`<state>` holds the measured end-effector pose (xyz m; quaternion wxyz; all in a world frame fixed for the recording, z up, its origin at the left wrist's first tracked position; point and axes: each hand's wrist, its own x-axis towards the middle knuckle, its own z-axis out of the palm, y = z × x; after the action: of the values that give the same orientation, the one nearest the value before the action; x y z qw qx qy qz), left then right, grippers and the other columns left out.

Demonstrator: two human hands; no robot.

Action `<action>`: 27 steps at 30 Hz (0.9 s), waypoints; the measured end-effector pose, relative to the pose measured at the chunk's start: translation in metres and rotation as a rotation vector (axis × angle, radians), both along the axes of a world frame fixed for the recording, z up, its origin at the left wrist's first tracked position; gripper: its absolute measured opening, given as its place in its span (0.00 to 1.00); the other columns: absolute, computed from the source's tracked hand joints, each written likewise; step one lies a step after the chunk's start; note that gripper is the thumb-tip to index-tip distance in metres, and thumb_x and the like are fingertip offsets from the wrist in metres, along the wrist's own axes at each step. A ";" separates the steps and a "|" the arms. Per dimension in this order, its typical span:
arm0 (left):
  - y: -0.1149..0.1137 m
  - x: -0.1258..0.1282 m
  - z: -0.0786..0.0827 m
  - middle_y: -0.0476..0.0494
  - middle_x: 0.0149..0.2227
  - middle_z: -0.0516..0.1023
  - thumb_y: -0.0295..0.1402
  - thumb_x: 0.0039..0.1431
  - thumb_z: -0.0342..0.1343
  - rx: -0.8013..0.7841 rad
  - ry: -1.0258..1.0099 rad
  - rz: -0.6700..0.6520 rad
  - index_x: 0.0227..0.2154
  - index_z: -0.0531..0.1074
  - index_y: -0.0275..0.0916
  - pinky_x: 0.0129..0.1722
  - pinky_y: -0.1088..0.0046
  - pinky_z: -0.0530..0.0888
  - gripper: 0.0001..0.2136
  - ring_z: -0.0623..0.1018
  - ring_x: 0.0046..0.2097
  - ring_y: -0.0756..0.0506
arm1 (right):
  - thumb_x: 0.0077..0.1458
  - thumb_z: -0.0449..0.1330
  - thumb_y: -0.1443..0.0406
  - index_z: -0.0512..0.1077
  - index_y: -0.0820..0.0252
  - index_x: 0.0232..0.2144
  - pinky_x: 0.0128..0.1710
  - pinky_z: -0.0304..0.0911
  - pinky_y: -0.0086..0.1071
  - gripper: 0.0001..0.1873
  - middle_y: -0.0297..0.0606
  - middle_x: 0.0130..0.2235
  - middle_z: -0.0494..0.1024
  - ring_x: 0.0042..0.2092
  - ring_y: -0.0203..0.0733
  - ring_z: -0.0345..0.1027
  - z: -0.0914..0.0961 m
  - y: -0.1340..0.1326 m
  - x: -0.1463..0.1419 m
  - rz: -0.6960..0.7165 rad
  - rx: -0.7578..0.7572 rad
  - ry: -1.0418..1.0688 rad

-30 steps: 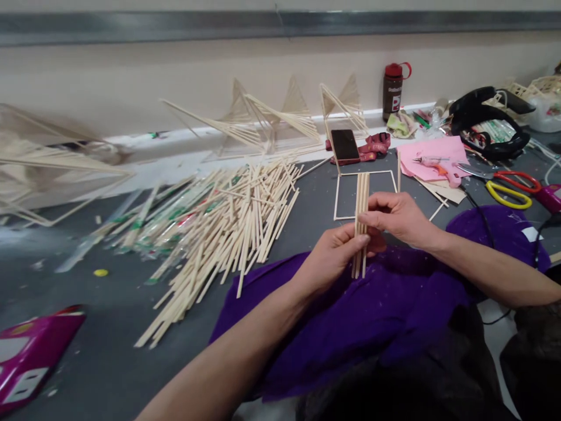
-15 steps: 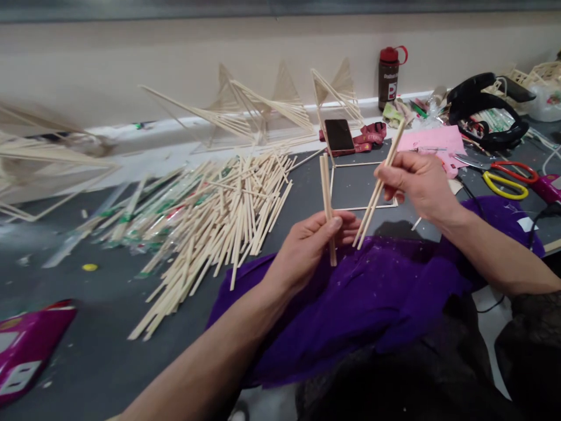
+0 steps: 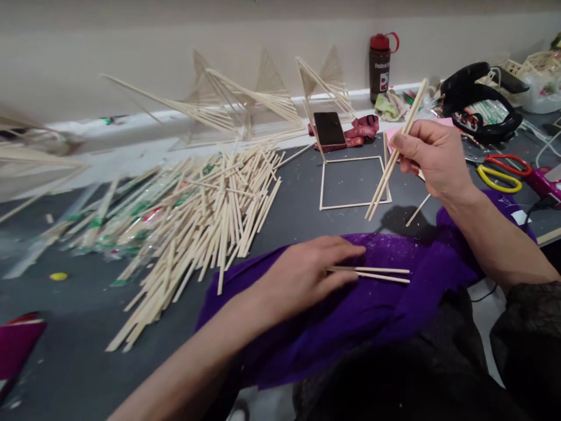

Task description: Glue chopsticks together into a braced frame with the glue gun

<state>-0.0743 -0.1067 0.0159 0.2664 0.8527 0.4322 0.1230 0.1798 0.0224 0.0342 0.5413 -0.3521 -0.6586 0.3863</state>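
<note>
Beyond the purple cloth (image 3: 333, 333), the right hand (image 3: 438, 158) pinches a stick pair (image 3: 411, 114) in closed fingers; a loose pinch could drop it. Over the cloth, the left hand (image 3: 302, 272) has parted fingers around two sticks (image 3: 381, 270), grip unclear; uneven folds might roll them.

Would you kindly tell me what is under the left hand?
The purple cloth spreads beneath the left hand, and two thin wooden sticks protrude past it, over the cloth. Their other ends, and whatever else the hand covers, cannot be seen.
</note>
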 end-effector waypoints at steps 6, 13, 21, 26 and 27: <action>0.047 0.019 0.032 0.44 0.34 0.87 0.38 0.61 0.63 -0.133 -0.294 0.343 0.47 0.86 0.40 0.34 0.73 0.78 0.15 0.81 0.32 0.47 | 0.60 0.71 0.51 0.74 0.57 0.30 0.23 0.63 0.23 0.18 0.28 0.25 0.72 0.27 0.31 0.71 0.005 -0.011 -0.015 0.138 0.027 -0.113; 0.068 0.043 0.025 0.46 0.28 0.83 0.34 0.55 0.66 -0.236 -0.495 0.331 0.38 0.87 0.38 0.26 0.77 0.72 0.10 0.75 0.27 0.51 | 0.64 0.66 0.57 0.75 0.59 0.31 0.27 0.66 0.25 0.12 0.30 0.29 0.74 0.32 0.33 0.73 0.009 -0.019 -0.019 0.201 0.131 -0.216; 0.075 0.034 0.018 0.48 0.25 0.81 0.35 0.52 0.69 -0.237 -0.494 0.338 0.34 0.88 0.40 0.26 0.76 0.71 0.08 0.76 0.26 0.50 | 0.64 0.63 0.58 0.72 0.59 0.28 0.28 0.63 0.25 0.15 0.29 0.27 0.74 0.29 0.31 0.67 0.004 -0.022 -0.022 0.255 0.182 -0.287; 0.076 0.033 0.014 0.48 0.27 0.83 0.36 0.51 0.69 -0.261 -0.434 0.247 0.30 0.87 0.40 0.35 0.73 0.76 0.06 0.80 0.32 0.48 | 0.63 0.61 0.61 0.74 0.60 0.28 0.30 0.63 0.26 0.12 0.30 0.27 0.73 0.30 0.32 0.68 0.000 -0.022 -0.023 0.345 0.217 -0.353; 0.076 0.033 0.013 0.48 0.28 0.84 0.36 0.51 0.69 -0.260 -0.432 0.240 0.30 0.87 0.40 0.36 0.72 0.76 0.06 0.80 0.33 0.47 | 0.63 0.61 0.61 0.74 0.60 0.29 0.31 0.64 0.26 0.12 0.30 0.27 0.73 0.31 0.32 0.69 -0.001 -0.022 -0.023 0.356 0.229 -0.362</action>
<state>-0.0410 -0.0308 0.0284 0.4432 0.7081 0.4753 0.2762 0.1569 0.0004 0.0334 0.3747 -0.2307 -0.8354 0.3293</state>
